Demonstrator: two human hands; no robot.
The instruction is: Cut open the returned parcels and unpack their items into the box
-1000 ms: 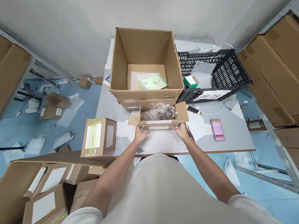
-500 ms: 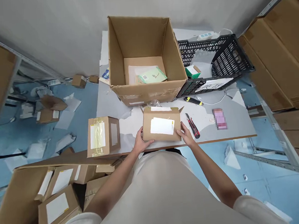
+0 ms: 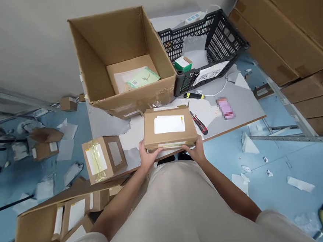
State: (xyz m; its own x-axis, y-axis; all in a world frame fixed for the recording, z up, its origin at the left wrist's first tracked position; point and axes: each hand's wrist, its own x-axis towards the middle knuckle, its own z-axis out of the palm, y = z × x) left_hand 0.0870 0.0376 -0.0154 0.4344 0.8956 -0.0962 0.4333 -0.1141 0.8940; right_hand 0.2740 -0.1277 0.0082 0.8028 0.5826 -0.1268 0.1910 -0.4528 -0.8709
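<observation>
A small cardboard box with a white label on top is between my two hands at the table's front edge. My left hand grips its near left corner, thumb along the front side. At the near right corner my right hand holds it the same way. Just right of the box lies a red and black utility knife. Behind it stands a large open carton with a pale green packet inside. Another taped cardboard box sits to the left.
A black plastic crate holds a green and white box. A yellow and black knife lies before it. At lower left a big carton contains several labelled boxes. Stacked cartons rise at right; paper scraps litter the floor.
The small box in my hands has tipped so its near side shows, and it looks closer to me. My hands have shifted to its front corners. The whole view has turned.
</observation>
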